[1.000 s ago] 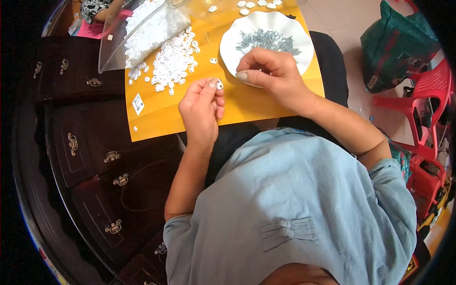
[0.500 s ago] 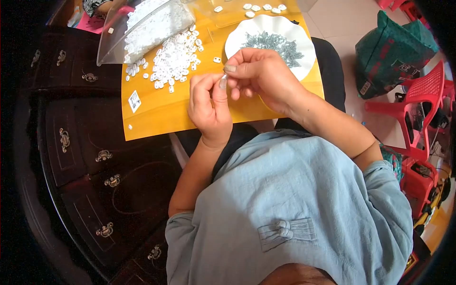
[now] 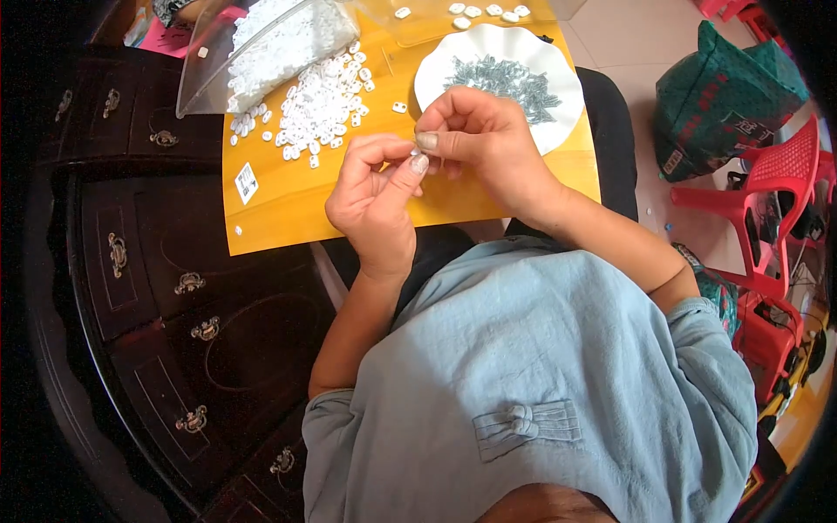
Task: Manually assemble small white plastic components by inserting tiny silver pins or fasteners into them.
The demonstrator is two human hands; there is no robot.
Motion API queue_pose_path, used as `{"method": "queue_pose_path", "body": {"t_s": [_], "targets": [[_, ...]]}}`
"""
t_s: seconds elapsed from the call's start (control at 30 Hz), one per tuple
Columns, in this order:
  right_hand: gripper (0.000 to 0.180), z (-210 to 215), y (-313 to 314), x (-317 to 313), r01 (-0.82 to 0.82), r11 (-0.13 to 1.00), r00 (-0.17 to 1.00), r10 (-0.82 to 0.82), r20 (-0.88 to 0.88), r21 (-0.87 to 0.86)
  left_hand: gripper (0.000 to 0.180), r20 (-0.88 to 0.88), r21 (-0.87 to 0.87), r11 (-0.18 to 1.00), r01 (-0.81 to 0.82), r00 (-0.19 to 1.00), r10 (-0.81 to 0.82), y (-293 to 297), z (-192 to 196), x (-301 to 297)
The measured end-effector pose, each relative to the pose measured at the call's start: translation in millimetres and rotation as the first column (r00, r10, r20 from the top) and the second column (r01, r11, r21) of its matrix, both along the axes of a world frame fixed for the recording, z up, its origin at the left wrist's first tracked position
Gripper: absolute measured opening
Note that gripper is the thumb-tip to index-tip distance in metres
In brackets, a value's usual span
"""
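My left hand (image 3: 377, 196) and my right hand (image 3: 490, 144) meet fingertip to fingertip above the table's front part. A small white plastic piece (image 3: 415, 152) shows between them, pinched by my left thumb and forefinger. Right thumb and forefinger are pressed together against it; whatever else they hold is too small to make out. Beyond my left hand lies a loose pile of white oval pieces with small dark holes (image 3: 316, 109). Behind my right hand stands a white wavy-rimmed plate (image 3: 433, 77) bearing many small grey, see-through slivers (image 3: 501, 77).
A clear bin (image 3: 196, 83) full of white pieces tips toward the pile. Several finished-looking white pieces (image 3: 472, 12) sit at the far edge of the yellow table (image 3: 296, 228). Dark drawers (image 3: 166, 288) flank the left; a green bag (image 3: 724, 105) and red chair (image 3: 767, 192) stand right.
My left hand has shifted slightly left and turned, its thumb now tilted up to the right. My right fingertips have dipped a little. Both hands stay together at the small piece.
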State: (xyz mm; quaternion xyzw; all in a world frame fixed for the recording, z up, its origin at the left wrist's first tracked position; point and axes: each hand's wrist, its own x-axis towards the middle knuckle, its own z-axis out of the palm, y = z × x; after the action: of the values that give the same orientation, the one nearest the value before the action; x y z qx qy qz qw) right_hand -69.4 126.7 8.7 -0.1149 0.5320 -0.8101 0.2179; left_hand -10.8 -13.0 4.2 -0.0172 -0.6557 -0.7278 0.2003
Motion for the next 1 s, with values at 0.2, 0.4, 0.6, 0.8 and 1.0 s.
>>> {"method": "queue_pose_path", "body": {"t_s": [0.2, 0.4, 0.6, 0.8, 1.0], "targets": [[0.004, -7, -2, 4, 0.093, 0.994, 0.981, -0.101, -0.168, -0.050, 0.011, 0.183, 0.271, 0.961, -0.047, 0.983, -0.003, 8, 8, 0], [0.003, -9, -1, 7, 0.136, 0.988, 0.968, -0.148, -0.201, -0.072, 0.009, 0.202, 0.144, 0.985, -0.097, 0.977, 0.066, 13, 7, 5], [0.005, -6, 7, 7, 0.065, 0.997, 0.967, -0.070, -0.246, -0.028, 0.007, 0.203, 0.256, 0.964, -0.076, 0.979, 0.023, 5, 6, 5], [0.008, -15, 16, 5, 0.109, 0.982, 0.874, -0.021, -0.485, 0.154, 0.008, 0.246, 0.263, 0.963, -0.061, 0.969, -0.005, 8, 8, 7], [0.009, -15, 17, 5, 0.138, 0.975, 0.834, -0.018, -0.551, 0.177, 0.008, 0.257, 0.217, 0.974, -0.064, 0.966, 0.007, 9, 8, 8]]}}
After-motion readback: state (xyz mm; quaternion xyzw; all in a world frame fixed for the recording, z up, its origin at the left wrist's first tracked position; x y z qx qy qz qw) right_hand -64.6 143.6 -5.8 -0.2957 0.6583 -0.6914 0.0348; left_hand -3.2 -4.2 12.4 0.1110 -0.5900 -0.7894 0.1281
